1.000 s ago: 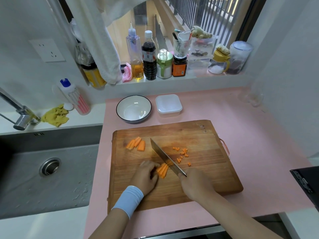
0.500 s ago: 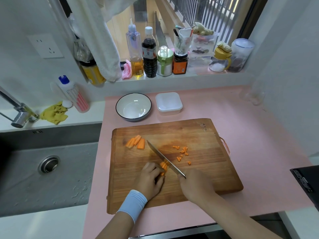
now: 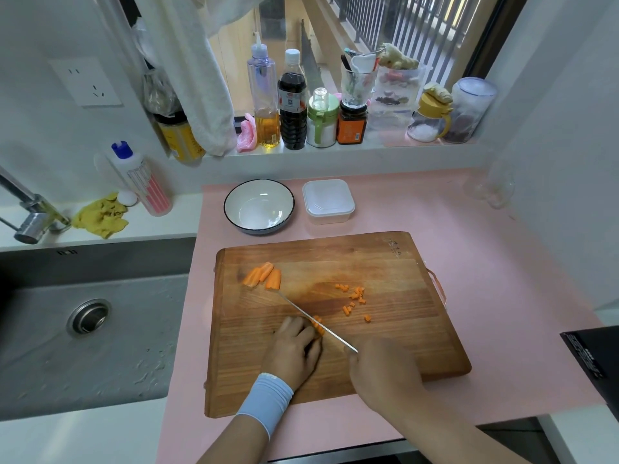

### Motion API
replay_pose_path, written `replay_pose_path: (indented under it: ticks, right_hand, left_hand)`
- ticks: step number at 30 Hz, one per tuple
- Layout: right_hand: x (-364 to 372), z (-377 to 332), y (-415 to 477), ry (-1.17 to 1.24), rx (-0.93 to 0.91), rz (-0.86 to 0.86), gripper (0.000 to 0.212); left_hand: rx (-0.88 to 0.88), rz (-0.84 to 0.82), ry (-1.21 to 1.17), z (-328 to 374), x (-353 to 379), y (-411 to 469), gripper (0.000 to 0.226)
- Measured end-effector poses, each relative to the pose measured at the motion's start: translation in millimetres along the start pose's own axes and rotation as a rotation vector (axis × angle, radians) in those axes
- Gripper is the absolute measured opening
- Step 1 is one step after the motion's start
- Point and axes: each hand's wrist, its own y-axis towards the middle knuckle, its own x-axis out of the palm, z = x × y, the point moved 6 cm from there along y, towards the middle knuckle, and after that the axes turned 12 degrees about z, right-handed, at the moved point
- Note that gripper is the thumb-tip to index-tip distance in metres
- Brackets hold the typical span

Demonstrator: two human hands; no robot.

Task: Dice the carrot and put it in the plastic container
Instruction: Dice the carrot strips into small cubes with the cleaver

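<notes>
On the wooden cutting board (image 3: 385, 269) my left hand (image 3: 294, 349) presses down a bundle of carrot sticks (image 3: 317, 324), most of it hidden under my fingers. My right hand (image 3: 382, 370) grips the handle of a knife (image 3: 311, 318), whose blade stands edge-down across the sticks right beside my left fingertips. Several small carrot dice (image 3: 355, 298) lie scattered to the right of the blade. Three longer carrot pieces (image 3: 263, 279) rest at the board's far left. The white plastic container (image 3: 328, 200) sits empty beyond the board.
A white bowl (image 3: 258, 205) with a dark rim stands left of the container. The sink (image 3: 87, 323) lies to the left, with a faucet (image 3: 26, 212) and yellow cloth (image 3: 100, 216). Bottles and jars (image 3: 293, 105) line the windowsill. A black object (image 3: 593, 360) sits at the right edge.
The knife blade has tilted from flat-showing to edge-on and come down into the carrot sticks. My left hand has slid over them, covering more of the bundle.
</notes>
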Motion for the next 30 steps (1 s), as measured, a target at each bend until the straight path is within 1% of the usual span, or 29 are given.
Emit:
replay_pose_path:
  ticks: [6,12,16,20,24,27,30]
  right_hand:
    - [3,2,1,0.009,0.056,-0.078,0.026]
    - [12,6,20,0.152,0.172,-0.206,0.026]
    - [21,6,26,0.222,0.202,-0.211,0.028]
    - [20,3,26,0.206,0.175,-0.17,0.035]
    - [18,2,16,0.126,0.093,-0.126,0.026]
    - [16,4,9,0.117,0.053,-0.09,0.029]
    - [18,6,4,0.074,0.03,-0.099,0.032]
  left_hand:
    - [-0.011,0.002,-0.019,0,-1,1,0.017]
    - [-0.033,0.007,-0.033,-3,-1,1,0.014]
    - [-0.036,0.007,-0.033,-3,-1,2,0.013]
    - [-0.046,0.002,-0.019,-3,-1,1,0.013]
    - [-0.053,0.005,-0.014,-3,-3,1,0.016]
    - [-0.058,0.003,-0.01,-4,-1,0,0.018]
    - [-0.06,0.008,-0.021,-4,-1,0,0.017]
